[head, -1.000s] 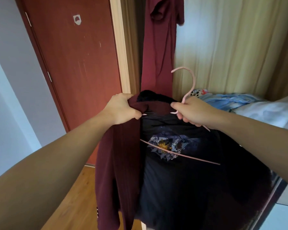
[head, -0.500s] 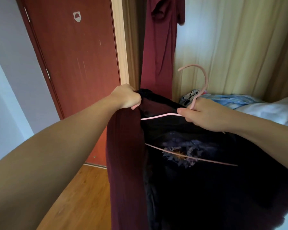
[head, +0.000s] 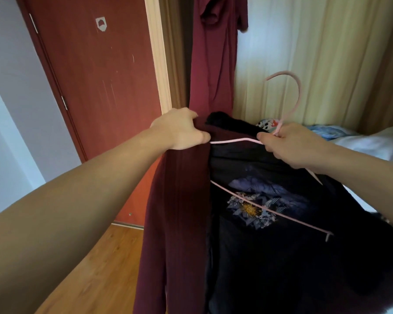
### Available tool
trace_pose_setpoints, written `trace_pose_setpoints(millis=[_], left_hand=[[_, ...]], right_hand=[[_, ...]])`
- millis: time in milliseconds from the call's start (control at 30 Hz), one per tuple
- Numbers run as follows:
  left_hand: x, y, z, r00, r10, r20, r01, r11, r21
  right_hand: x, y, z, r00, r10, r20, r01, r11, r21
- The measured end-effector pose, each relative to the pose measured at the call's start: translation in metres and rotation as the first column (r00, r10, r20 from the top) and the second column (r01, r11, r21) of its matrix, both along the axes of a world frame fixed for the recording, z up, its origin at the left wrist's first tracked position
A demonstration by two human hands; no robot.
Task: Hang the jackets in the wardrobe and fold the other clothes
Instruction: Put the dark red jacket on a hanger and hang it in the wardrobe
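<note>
Maroon jacket (head: pixel 179 211), pink hanger (head: pixel 290 105), black printed shirt (head: pixel 281 257), red-brown door (head: pixel 95 87)

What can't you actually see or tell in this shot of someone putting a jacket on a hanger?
- Left hand fingertips: head view, buried in the maroon jacket.
- Pink hanger neck: covered by the right hand.
- Jacket hem: cut off by the bottom edge.
- Wardrobe rail: above the top edge.

A red-brown door (head: pixel 93 87) stands at the left, with a small pale sticker (head: pixel 101 24) high on it. Beside it runs a grey wall (head: pixel 7 91). Wooden floor (head: pixel 104 266) lies below. Pale yellow curtains (head: pixel 322 60) hang at the back, above a bed with white bedding (head: pixel 374 146).
</note>
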State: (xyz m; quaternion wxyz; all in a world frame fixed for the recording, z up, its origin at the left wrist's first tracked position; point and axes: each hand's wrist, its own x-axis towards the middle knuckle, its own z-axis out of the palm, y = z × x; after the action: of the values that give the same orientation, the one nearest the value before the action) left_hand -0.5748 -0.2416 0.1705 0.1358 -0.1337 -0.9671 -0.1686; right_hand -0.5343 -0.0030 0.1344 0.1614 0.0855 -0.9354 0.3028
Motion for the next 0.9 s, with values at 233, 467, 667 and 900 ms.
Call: trace_pose_setpoints(millis=[233, 467, 667, 900], left_hand=[[0.007, 0.016, -0.005, 0.951, -0.309, 0.007, 0.296, 0.904, -0.308], [-0.007, 0.013, -0.015, 0.932, -0.355, -0.080, 0.263, 0.808, -0.527], [-0.008, 0.032, -0.056, 0.863, -0.205, -0.463, 0.024, 0.930, -0.367], [0.023, 0.060, -0.118, 0.872, -0.364, -0.326, 0.422, 0.898, 0.126]], right_hand=[[0.010, -0.026, -0.005, 0.994, 0.097, -0.047, -0.095, 0.995, 0.041], [0.018, -0.024, -0.002, 0.978, 0.166, 0.126, -0.157, 0.985, -0.077], [0.012, -0.032, 0.006, 0.962, 0.154, 0.227, -0.064, 0.930, -0.362], [0.011, -0.033, 0.019, 0.962, 0.105, 0.253, 0.017, 0.898, -0.439]])
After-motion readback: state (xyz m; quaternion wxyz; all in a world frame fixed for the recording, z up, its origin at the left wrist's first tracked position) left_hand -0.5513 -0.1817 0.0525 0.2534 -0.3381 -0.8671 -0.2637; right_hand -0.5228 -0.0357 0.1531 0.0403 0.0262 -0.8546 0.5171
